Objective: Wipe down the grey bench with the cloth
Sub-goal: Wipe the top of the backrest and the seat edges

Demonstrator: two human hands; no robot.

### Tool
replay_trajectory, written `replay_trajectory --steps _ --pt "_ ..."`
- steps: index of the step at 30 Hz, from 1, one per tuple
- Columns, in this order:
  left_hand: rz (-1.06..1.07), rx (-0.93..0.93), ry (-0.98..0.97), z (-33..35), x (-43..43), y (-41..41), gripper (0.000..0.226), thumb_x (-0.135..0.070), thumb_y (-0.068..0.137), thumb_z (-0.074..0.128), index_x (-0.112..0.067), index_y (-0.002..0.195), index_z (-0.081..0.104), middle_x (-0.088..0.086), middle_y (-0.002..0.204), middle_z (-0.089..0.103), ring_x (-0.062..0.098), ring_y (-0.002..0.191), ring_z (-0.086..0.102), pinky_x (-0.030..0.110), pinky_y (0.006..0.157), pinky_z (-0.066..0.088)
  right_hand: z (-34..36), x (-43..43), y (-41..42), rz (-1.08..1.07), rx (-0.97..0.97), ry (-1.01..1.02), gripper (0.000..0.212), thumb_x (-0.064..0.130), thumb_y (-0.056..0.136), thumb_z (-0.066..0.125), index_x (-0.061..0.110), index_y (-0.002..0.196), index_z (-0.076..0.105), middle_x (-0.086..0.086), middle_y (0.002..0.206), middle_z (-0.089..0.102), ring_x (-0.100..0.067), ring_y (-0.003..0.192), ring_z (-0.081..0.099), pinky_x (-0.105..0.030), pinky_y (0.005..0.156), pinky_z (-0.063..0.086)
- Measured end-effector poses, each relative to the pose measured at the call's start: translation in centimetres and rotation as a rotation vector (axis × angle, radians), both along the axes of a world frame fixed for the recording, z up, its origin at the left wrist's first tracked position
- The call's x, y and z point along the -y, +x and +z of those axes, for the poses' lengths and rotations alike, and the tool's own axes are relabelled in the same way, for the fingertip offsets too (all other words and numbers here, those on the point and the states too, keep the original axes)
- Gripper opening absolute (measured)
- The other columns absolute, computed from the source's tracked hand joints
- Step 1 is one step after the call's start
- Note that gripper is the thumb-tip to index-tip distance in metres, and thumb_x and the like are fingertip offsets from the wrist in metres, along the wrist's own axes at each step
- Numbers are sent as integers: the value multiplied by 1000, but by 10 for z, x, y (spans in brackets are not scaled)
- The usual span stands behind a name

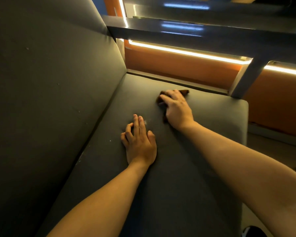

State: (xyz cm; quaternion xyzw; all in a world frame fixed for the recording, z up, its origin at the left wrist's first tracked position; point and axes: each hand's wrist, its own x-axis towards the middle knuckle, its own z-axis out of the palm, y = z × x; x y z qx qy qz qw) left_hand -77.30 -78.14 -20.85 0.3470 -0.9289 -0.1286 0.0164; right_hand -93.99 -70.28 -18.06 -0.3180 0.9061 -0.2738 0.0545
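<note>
From my head camera, looking down: my right hand [176, 108] is just above the middle of the frame, pressing the brown cloth [184, 92] onto the grey bench seat [203, 151] near its far end. My fingers are bent over the bunched fabric, and only a corner of it pokes out past my knuckles at the upper right.

My left hand [139, 141] is at the centre of the frame, well apart from the right. It rests flat on the seat and holds nothing, with the fingers mostly straight.

A patch of pale specks [145, 122] lies just beside its fingertips, and a few more dot the backrest [50, 82] at the left.

I'd say the cloth is light, soft and limp. It will crumple or slip from under my palm unless I keep it gathered, so the best hold is around the bunch with my weight on top.

The cushion dents under my hands, so I judge it padded. The seam against the backrest probably traps crumbs.
</note>
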Motion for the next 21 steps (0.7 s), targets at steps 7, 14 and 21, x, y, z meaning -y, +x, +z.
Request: replay_trajectory --steps 7,14,21 --pt "-7 25 -19 -1 0 0 68 -47 100 21 -22 162 8 0 170 0 27 146 13 53 118 12 5 26 36 -40 115 -65 45 16 102 49 20 146 54 -5 157 43 -27 150 29 -44 126 21" --pt "-11 18 -19 -1 0 -2 68 -51 99 17 -25 162 11 -1 170 3 27 146 16 53 118 14 2 18 33 214 67 2 47 8 102 50 22 147 54 -3 161 39 -25 154 22 -44 126 21" --pt "-21 -33 -17 -1 2 1 70 -50 97 20 -23 161 15 -1 170 5 25 144 17 53 117 14 10 -24 -33 -313 102 11 49 5 99 47 12 147 52 -12 155 44 -30 147 33 -40 124 21"
